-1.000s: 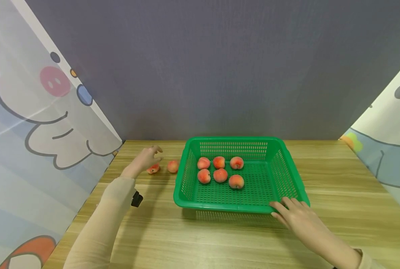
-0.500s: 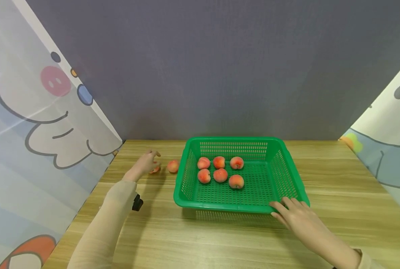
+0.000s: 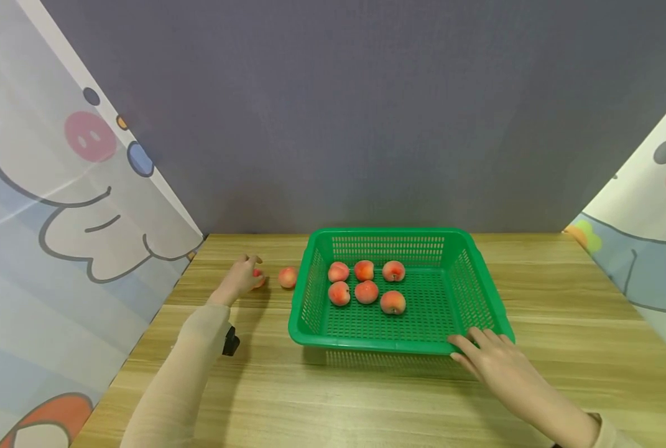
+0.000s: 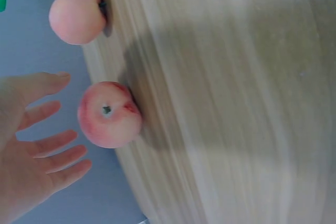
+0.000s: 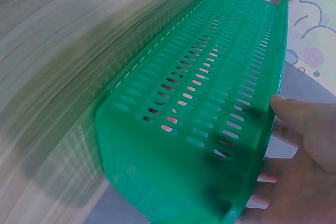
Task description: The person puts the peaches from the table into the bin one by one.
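Observation:
My left hand (image 3: 237, 281) is stretched out at the far left of the table, right beside a red-and-yellow peach (image 3: 260, 279). In the left wrist view its fingers are spread, with a gap between fingertips and the peach (image 4: 107, 119). A second peach (image 3: 288, 277) lies just to the right, near the green plastic basket (image 3: 388, 344). Several peaches (image 3: 367, 292) sit inside the basket, towards its left. My right hand (image 3: 492, 361) grips the rim at the near right corner; in the right wrist view the thumb is outside the rim and the fingers go behind it.
The wood-grain table (image 3: 366, 404) ends at a grey upright panel (image 3: 366, 124) behind the basket. Cartoon-printed sheets flank it, one on the left (image 3: 58, 249) and one on the right (image 3: 646, 261). A black wrist device (image 3: 231, 341) shows under the left sleeve.
My left hand has shifted slightly down and nearer the left peach. My right hand and the basket have stayed in place, with the same peaches inside.

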`<state>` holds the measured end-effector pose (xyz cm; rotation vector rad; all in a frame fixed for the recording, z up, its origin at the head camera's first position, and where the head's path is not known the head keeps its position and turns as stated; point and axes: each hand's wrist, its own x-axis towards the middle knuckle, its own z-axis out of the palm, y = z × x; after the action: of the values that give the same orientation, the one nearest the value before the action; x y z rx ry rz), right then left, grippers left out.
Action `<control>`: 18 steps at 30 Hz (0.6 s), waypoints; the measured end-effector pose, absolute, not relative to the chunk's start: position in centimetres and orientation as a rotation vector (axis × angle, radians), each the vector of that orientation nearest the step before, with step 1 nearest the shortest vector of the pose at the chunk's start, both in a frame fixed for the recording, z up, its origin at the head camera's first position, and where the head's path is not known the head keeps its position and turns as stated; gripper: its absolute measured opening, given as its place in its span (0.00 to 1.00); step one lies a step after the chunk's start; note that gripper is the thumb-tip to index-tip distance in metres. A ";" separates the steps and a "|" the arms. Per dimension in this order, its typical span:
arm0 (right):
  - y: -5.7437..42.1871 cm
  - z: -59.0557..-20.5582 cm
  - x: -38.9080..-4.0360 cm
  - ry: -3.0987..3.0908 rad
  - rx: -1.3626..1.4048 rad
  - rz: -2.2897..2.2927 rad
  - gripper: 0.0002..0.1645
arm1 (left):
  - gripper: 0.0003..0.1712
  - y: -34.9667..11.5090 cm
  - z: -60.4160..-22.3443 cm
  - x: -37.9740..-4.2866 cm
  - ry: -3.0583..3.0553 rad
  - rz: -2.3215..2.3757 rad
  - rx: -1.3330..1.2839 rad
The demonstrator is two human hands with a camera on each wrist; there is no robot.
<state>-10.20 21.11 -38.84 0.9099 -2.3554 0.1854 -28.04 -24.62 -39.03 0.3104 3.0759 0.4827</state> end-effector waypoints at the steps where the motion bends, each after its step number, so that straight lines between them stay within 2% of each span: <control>1: 21.1 -38.9 -10.2 -2.356 0.909 0.186 0.34 | 0.24 -24.7 -39.2 -28.1 3.078 0.482 0.304; 18: 21.1 -38.9 -10.2 -2.357 0.906 0.186 0.35 | 0.20 -25.3 -41.1 -28.2 3.137 0.532 0.321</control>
<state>-10.20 21.07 -38.86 0.9063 -2.3575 0.1864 -28.19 -25.32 -41.11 0.3213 3.1365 0.5325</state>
